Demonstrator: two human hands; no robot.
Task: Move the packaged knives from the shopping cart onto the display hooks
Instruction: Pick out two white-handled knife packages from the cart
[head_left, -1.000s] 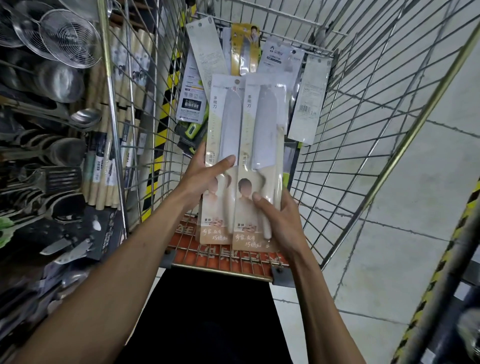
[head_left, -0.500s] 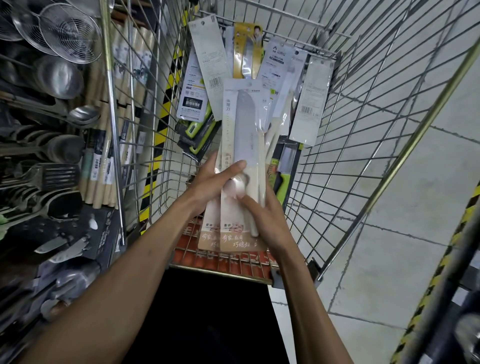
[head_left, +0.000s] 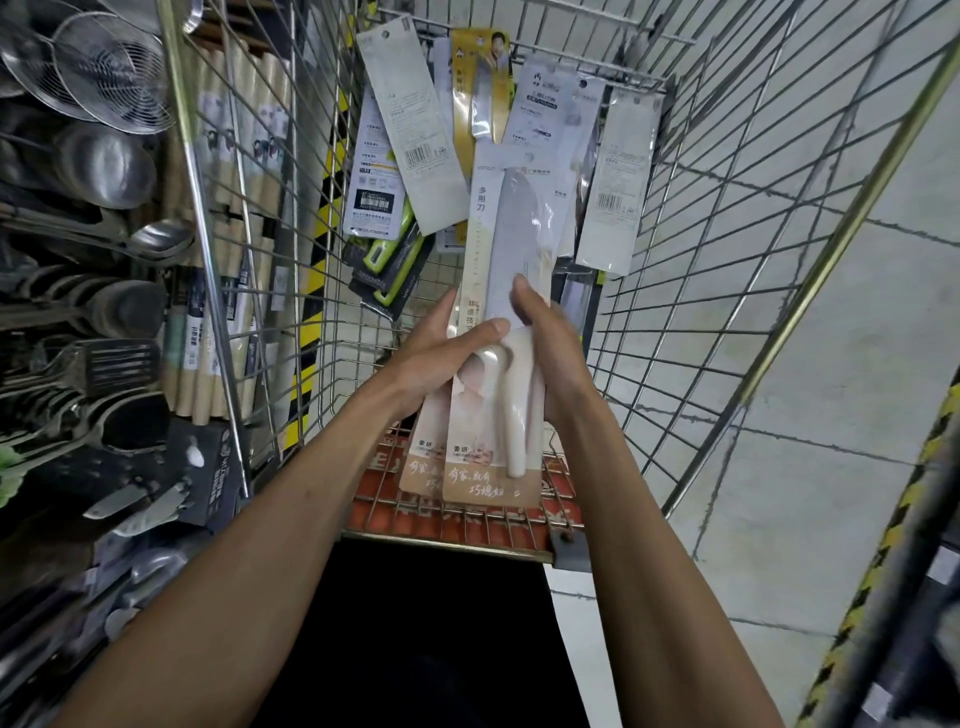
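Note:
Two beige packaged knives (head_left: 506, 249) with cream handles are stacked one over the other above the shopping cart (head_left: 727, 218). My left hand (head_left: 441, 358) grips the stack from the left, thumb across the front. My right hand (head_left: 550, 353) holds its right edge, fingers curled over the blade area. Several more packaged knives (head_left: 415, 140) lean against the cart's far end, among them a yellow pack (head_left: 480, 83) and a green-handled one (head_left: 395, 260).
Display racks (head_left: 93, 260) on the left carry steel ladles, strainers, spatulas and wooden-handled tools. Boxed knives (head_left: 156, 493) lie lower left. The cart's orange child-seat flap (head_left: 467, 514) sits near me. Grey tiled floor (head_left: 805, 415) spreads on the right, with a yellow-black striped post (head_left: 883, 545).
The two packs, held side by side a second ago, have been slid together into one stack. My right hand moved up along the stack's right edge.

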